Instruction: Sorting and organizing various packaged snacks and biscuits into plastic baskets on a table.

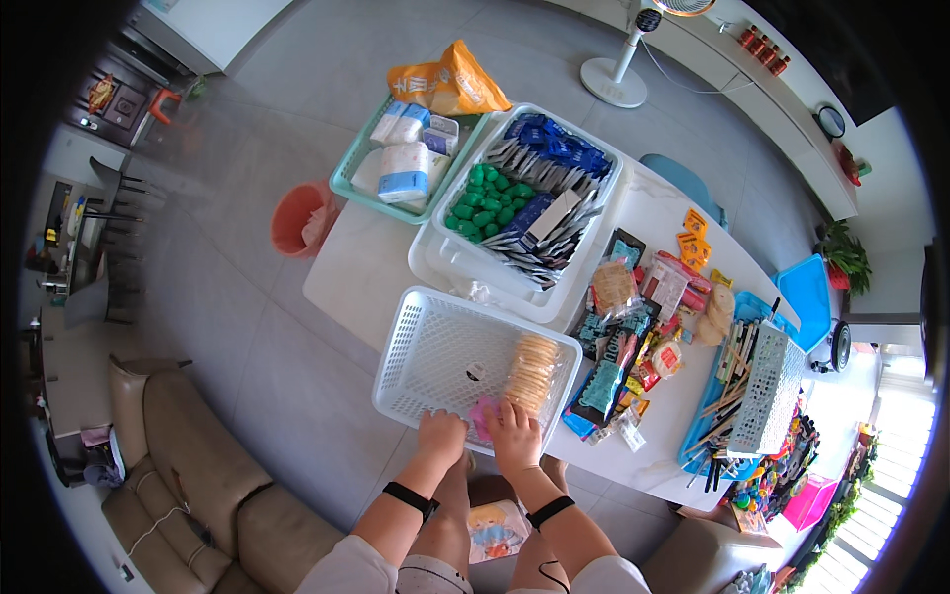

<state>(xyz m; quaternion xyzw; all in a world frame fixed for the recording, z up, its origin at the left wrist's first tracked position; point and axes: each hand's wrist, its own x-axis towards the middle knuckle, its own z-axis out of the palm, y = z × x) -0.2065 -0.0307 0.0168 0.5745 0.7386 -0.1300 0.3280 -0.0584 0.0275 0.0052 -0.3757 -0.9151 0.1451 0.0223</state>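
Note:
A white perforated plastic basket [445,349] sits at the table edge right in front of me. Inside it, along the right side, lies a clear-wrapped stack of round crackers [533,367]. My left hand [443,434] is curled over the basket's near rim. With its fingers at the near end of the crackers, my right hand [516,439] pinches a small pink packet [484,417], partly hidden by the hand. A small label [473,373] marks the basket floor.
Beyond stands a white bin [519,293] of blue sachets [549,141] and green-wrapped pieces [482,204]. A green basket [340,182] holds tissue packs [404,171]. Loose snack packs [612,379] lie right, before a blue tray [694,438] of pens. A pink wastebin [293,223] stands left.

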